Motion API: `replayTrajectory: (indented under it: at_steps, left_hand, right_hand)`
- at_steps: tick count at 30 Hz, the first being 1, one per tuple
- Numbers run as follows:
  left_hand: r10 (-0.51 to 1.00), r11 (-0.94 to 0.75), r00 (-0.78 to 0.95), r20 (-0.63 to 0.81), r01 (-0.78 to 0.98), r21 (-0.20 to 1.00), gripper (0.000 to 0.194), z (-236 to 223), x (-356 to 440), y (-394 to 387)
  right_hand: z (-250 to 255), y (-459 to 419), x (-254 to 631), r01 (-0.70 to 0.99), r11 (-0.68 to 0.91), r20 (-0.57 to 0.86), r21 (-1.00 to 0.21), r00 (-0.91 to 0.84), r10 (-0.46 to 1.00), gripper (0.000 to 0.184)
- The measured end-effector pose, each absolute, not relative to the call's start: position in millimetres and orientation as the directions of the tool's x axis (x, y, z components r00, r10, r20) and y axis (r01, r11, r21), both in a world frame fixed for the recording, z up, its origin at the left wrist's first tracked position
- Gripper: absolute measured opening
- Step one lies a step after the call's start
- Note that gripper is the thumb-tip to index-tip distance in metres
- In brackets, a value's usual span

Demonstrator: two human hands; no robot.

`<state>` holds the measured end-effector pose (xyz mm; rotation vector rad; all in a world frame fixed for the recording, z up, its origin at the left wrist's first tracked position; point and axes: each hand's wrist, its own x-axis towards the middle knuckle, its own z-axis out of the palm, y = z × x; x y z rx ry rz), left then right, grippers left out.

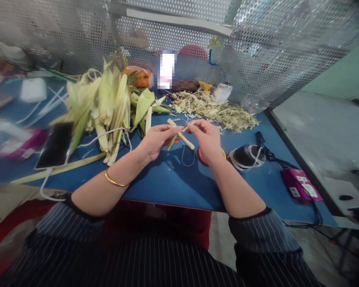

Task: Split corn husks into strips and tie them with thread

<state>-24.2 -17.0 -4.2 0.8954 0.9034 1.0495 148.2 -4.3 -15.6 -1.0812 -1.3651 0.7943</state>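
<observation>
Pale corn husk strips (184, 139) cross each other between my two hands above the blue table. My left hand (160, 139) is closed on the crossed strips, pinching them between thumb and fingers. Thumb and forefinger of my right hand (208, 137) pinch the upper right end of a husk strip. A thin light thread (183, 157) loops down below the strips onto the table. Under my right wrist lies a round red and yellow object (202, 156), mostly hidden by the arm. A pile of corn husks (107, 99) is to the left of my hands.
Shredded husk scraps (215, 107) lie at the back, before a perforated metal screen (179, 24). A phone (55, 144) with a white cable is at left. A black object wrapped in white cord (247, 156) and a purple power strip (300, 184) are at right.
</observation>
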Motion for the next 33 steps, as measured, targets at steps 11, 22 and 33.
replayTrajectory:
  at_steps: [11,22,33]
  left_hand:
    - [0.974,0.211,0.168,-0.155,-0.396,0.894,0.016,-10.2,-14.5,-21.2]
    - [0.973,0.228,0.153,-0.175,-0.481,0.847,0.021,-13.5,-10.1,-25.2]
    - [0.969,0.241,0.15,-0.194,-0.425,0.872,0.008,-9.9,-12.4,-23.0]
  right_hand:
    - [-9.9,-31.3,137.1,0.781,0.582,0.78,-0.227,-0.213,0.589,0.009]
    - [-13.4,-34.5,135.0,0.861,0.498,0.821,0.107,-0.359,0.444,0.012]
    - [-8.3,-20.5,140.8,0.304,0.352,0.437,-0.885,0.285,0.853,0.011]
